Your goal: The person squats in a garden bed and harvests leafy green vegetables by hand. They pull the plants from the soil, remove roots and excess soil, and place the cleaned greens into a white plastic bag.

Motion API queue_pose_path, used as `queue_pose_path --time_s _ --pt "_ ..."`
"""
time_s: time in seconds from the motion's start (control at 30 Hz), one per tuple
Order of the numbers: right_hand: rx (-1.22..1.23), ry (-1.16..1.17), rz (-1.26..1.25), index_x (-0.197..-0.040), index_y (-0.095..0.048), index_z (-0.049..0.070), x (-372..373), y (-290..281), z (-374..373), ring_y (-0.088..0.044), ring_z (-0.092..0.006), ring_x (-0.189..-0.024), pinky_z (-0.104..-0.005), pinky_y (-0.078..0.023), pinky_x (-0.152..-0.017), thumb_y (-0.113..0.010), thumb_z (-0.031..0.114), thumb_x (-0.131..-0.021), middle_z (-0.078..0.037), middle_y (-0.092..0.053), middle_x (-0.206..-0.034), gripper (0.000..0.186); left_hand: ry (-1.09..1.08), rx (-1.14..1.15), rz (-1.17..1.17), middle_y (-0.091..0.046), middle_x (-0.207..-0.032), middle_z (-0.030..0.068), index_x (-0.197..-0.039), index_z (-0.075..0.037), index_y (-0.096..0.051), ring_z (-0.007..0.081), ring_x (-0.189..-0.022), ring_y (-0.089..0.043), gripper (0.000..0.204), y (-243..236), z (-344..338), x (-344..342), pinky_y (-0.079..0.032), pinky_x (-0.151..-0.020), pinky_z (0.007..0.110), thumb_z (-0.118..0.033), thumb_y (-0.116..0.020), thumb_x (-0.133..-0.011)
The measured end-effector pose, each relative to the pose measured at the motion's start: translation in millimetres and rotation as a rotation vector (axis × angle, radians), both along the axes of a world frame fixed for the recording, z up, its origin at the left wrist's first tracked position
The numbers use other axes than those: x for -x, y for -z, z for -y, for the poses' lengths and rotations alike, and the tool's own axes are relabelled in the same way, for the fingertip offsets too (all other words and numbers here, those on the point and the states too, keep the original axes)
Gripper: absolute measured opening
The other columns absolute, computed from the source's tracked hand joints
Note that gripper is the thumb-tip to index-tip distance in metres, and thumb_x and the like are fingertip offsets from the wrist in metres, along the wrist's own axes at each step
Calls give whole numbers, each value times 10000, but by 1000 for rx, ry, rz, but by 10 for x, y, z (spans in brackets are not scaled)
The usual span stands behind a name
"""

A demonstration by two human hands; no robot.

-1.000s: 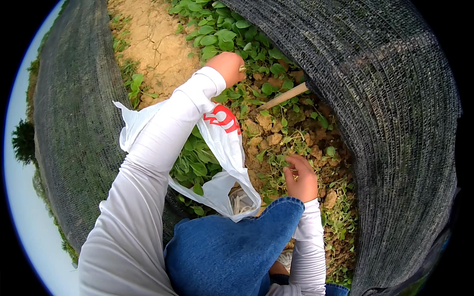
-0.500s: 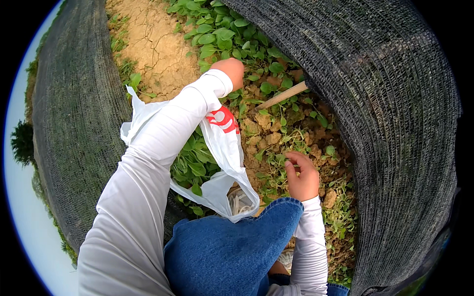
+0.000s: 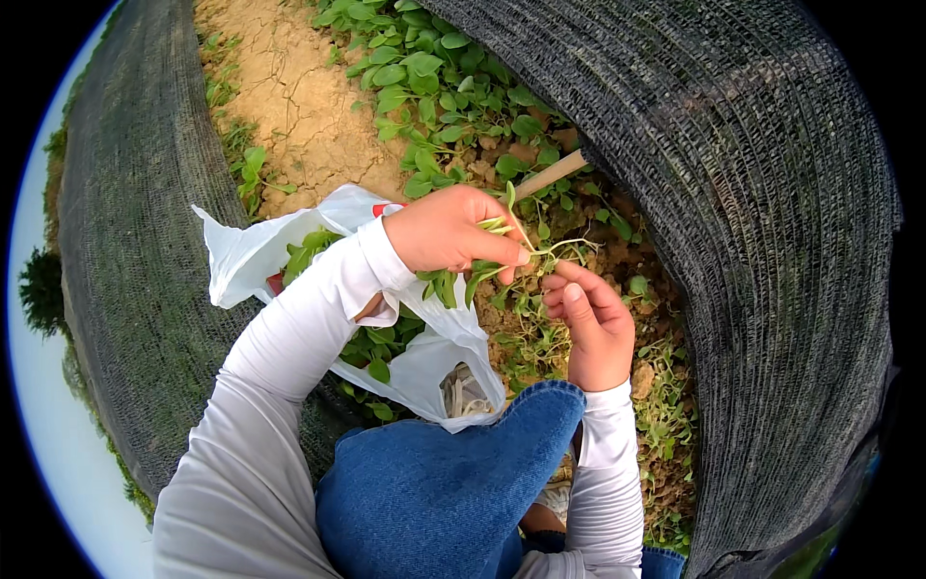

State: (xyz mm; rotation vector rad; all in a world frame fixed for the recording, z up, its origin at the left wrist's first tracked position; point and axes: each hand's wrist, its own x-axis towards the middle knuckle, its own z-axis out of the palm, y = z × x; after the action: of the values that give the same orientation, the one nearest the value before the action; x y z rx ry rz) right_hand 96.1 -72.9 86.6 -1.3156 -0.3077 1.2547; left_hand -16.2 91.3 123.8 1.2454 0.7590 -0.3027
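My left hand (image 3: 455,232) is closed on a small leafy green seedling (image 3: 535,249), with thumb and finger pinching its stem. Pale stems and thin roots stick out toward my right hand (image 3: 596,323). That hand is loosely curved with thumb and index finger apart, its fingertips close by the roots; whether they touch is hard to tell. Under my left forearm a white plastic bag (image 3: 458,338) with red print gapes, partly filled with picked leafy greens (image 3: 371,343). My sleeve covers part of the bag.
A bed of leafy seedlings (image 3: 424,82) runs ahead beside a strip of cracked dry soil (image 3: 289,106). A wooden stick (image 3: 555,176) pokes out from under the dark shade net (image 3: 752,251) on the right. Another shade net (image 3: 145,232) lines the left. My shoe (image 3: 465,394) shows near the bag.
My left hand has come back from the plant bed toward my right hand, bringing a seedling. My right hand has risen slightly toward its roots. The bag's upper opening has shifted left.
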Motion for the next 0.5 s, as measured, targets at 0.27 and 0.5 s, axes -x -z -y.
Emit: queue_pose_path --time_s 0.27,0.5 --pt "79 65 58 -869 -588 12 -50 64 18 -461 -55 -602 -173 -378 -565 -576 100 -762 7 -555 -715 139 19 57 91 -550 -623 26 -776 13 -565 70 -598 -489 183 392 312 -46 -367 -559 198 -165 -555 -734" --pt "122 20 353 -817 -611 17 -4 188 61 -446 -48 -597 -165 -358 -555 -597 61 -734 2 -543 -733 95 55 -358 38 -515 -547 48 -678 -13 -545 111 -501 -465 156 479 425 -85 -365 -476 249 -168 -566 -669"
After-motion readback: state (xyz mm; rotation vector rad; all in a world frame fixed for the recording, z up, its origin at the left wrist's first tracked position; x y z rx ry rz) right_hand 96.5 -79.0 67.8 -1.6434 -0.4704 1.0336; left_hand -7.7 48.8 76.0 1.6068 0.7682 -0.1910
